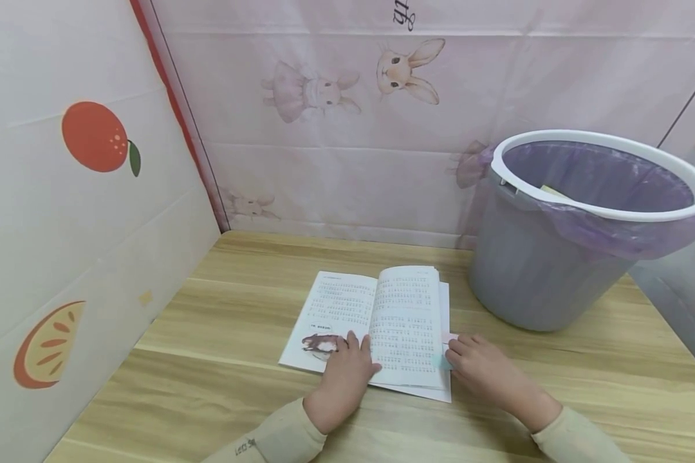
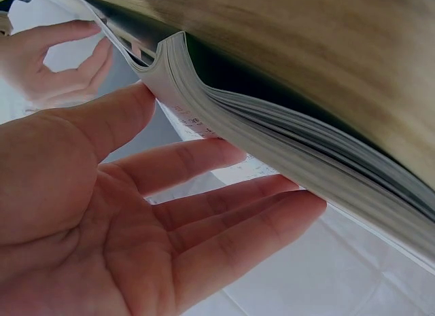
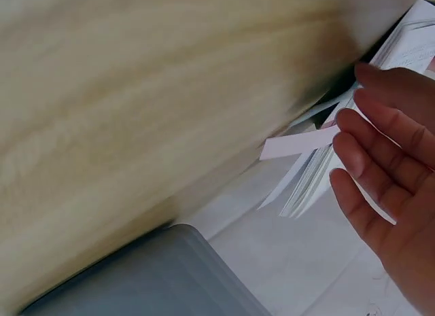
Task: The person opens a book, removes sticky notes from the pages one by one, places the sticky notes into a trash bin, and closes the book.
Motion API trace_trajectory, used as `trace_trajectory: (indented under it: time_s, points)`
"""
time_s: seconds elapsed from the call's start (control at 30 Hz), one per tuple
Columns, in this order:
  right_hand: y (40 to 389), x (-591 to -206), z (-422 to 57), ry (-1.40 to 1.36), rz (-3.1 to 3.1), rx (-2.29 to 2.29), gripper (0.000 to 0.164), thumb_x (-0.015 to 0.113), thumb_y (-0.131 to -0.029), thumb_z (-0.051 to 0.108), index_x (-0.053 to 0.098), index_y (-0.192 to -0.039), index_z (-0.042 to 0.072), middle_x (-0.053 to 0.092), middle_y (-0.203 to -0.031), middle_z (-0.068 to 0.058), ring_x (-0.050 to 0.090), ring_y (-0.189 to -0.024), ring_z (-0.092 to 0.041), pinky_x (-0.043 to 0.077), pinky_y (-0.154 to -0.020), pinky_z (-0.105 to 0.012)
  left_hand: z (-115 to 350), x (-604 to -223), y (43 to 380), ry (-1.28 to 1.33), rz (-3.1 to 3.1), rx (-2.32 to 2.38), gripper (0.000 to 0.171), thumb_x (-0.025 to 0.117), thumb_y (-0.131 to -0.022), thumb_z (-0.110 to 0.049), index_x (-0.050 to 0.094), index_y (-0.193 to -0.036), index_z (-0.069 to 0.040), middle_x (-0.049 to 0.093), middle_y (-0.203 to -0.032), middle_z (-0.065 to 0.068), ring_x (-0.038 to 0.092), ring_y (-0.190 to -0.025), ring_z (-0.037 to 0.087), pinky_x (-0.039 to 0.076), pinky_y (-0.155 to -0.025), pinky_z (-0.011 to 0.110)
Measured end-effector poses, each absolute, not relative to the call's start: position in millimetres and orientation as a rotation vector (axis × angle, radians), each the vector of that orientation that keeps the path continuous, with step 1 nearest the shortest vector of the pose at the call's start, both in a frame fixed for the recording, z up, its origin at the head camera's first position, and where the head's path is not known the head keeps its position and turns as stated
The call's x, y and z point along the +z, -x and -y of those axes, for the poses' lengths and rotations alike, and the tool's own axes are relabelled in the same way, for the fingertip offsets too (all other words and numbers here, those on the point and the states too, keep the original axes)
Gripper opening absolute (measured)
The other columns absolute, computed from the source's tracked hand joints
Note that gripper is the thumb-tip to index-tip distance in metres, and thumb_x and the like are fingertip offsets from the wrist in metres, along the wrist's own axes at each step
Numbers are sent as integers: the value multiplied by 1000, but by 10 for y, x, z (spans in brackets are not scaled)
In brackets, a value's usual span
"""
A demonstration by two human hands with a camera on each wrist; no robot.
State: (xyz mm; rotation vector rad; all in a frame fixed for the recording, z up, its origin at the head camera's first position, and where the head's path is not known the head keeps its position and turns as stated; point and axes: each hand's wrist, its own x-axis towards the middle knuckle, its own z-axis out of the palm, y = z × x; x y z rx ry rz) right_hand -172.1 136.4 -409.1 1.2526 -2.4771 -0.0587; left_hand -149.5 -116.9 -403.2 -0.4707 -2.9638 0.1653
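An open book (image 1: 405,321) lies on the table, with printed text and an animal drawing on its left page. My left hand (image 1: 350,370) rests across the lower middle of the book. Its fingers (image 2: 224,248) are extended over the pages, with the thumb at the page fold. At the right page's outer edge, my right hand (image 1: 486,370) pinches a light blue sticky tab (image 1: 442,361) between thumb and index finger. A pale pink sticky tab (image 3: 299,144) sticks out from the page edges beside the fingertips.
A grey bin (image 1: 538,270) with a white rim and purple liner stands at the table's right rear. Something yellowish shows inside its rim. The wooden table (image 1: 208,360) meets a fruit-printed wall covering (image 1: 116,244) on the left and a rabbit-printed one (image 1: 336,186) behind.
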Motion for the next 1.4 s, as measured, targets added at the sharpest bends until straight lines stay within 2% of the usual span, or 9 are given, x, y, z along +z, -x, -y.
trace_trajectory:
  time_s: [0.27,0.53,0.8,1.17,1.27,1.33,1.4]
  points:
    - [1749,-4158,-1334,-1275,2312,-12,24,73,-62,-1,52,-69,9,50,-71,0,45,-65,-17,45,-61,-34,1172,-4024,1486,474,2974,156,56,65,-85,-47,66,-122,-5,64,-115,23,63,-101,38,57,-67,36]
    - [1744,-4138,-1311,-1219,2347,10,25,73,-64,-3,52,-68,10,57,-76,-3,55,-69,-20,41,-56,-34,1170,-4023,1477,466,2969,167,56,65,-84,-47,66,-121,-6,64,-115,22,63,-101,37,57,-68,37]
    - [1740,-4071,-1284,-1148,2401,2,24,75,-65,-3,54,-69,8,65,-84,-8,62,-77,-24,49,-65,-41,1167,-4022,1474,480,2944,178,56,65,-85,-48,66,-121,-5,64,-113,22,64,-100,37,57,-66,36]
    - [1734,-3985,-1277,-1017,2542,68,16,76,-73,1,63,-77,8,66,-83,-5,63,-77,-23,50,-68,-39,1169,-4015,1472,491,2919,184,55,65,-85,-46,67,-120,-5,64,-111,22,65,-99,36,57,-64,33]
    - [1758,-3845,-1323,-979,2509,194,15,76,-74,1,64,-77,9,63,-78,-1,60,-72,-20,49,-64,-37,1166,-4010,1468,486,2938,183,55,65,-85,-47,66,-121,-5,64,-113,22,64,-100,36,57,-65,33]
    - [1811,-3667,-1387,-974,2387,294,4,68,-81,5,66,-79,8,62,-78,-2,59,-72,-22,49,-62,-38,1166,-4011,1466,482,2951,185,56,65,-85,-47,66,-122,-5,64,-114,22,64,-100,36,57,-65,34]
    - [1863,-3375,-1461,-945,2211,332,13,60,-87,10,67,-79,3,61,-77,-7,56,-68,-26,46,-58,-40,1170,-4007,1466,478,2961,187,56,64,-85,-48,66,-122,-5,64,-114,22,64,-101,37,57,-66,34]
